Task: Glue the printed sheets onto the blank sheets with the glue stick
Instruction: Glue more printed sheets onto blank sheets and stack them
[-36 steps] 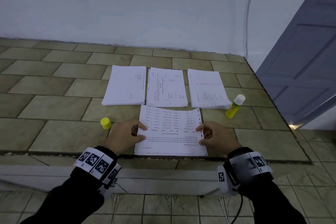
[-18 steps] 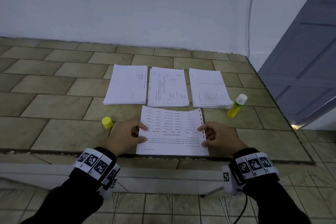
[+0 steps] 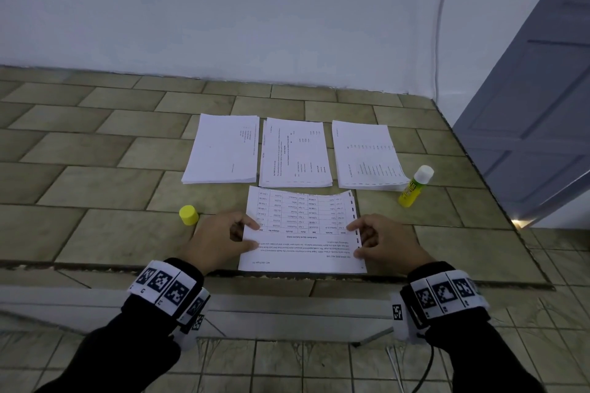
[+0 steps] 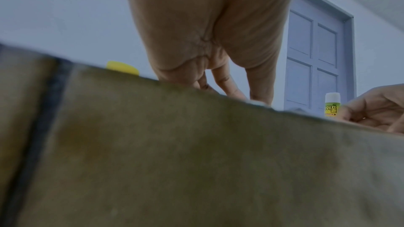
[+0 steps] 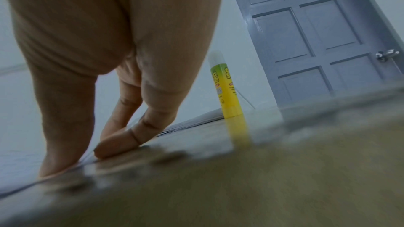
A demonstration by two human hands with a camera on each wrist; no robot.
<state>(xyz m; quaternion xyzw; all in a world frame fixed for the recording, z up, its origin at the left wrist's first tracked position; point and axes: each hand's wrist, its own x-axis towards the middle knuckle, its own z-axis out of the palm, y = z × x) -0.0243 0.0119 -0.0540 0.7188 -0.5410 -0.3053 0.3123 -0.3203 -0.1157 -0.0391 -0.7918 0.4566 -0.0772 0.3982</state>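
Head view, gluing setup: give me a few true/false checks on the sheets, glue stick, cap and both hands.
1. Three paper stacks lie in a row beyond the printed sheet. True.
2. The glue stick is in the right hand. False: it stands on the tiled surface, right of the stacks.
3. The yellow cap sits left of the left hand. True.
4. Only one hand touches the printed sheet. False: both hold its side edges.
5. The glue stick wears its yellow cap. False: the cap is off.
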